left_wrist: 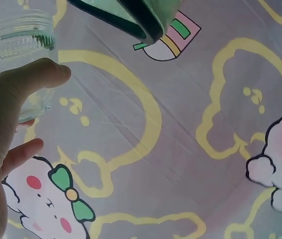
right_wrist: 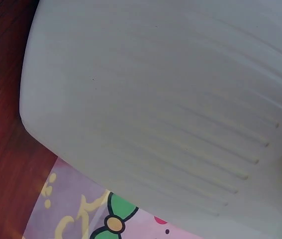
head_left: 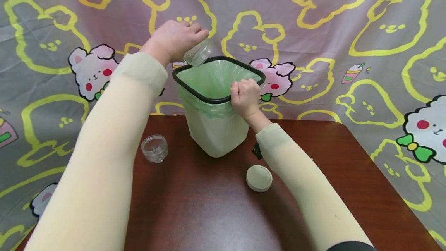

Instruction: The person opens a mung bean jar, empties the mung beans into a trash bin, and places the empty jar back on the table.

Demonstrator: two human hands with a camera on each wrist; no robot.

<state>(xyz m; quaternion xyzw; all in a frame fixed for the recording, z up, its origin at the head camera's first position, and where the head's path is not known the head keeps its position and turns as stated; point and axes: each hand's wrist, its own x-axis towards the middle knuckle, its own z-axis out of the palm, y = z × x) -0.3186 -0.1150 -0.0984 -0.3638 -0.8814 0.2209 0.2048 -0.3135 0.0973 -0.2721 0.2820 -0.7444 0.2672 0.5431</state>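
My left hand (head_left: 179,38) grips a clear ribbed jar (head_left: 200,53), tipped with its mouth down toward the left corner of the white trash bin (head_left: 216,131). In the left wrist view the thumb (left_wrist: 46,74) lies across the jar (left_wrist: 36,42), near the bin's dark rim (left_wrist: 141,22). A green liner bag (head_left: 217,76) lines the bin, held under its black rim. On the bin's right side, my right hand (head_left: 245,98) grips the rim with curled fingers. The right wrist view shows mostly the bin's grey-white ribbed wall (right_wrist: 155,99); that hand is hidden there.
A small clear container (head_left: 155,148) stands on the brown table (head_left: 195,204), left of the bin. A round off-white lid (head_left: 259,178) lies near my right forearm, and a small dark object (head_left: 257,151) sits partly behind the sleeve. A patterned curtain (head_left: 320,18) hangs right behind the bin.
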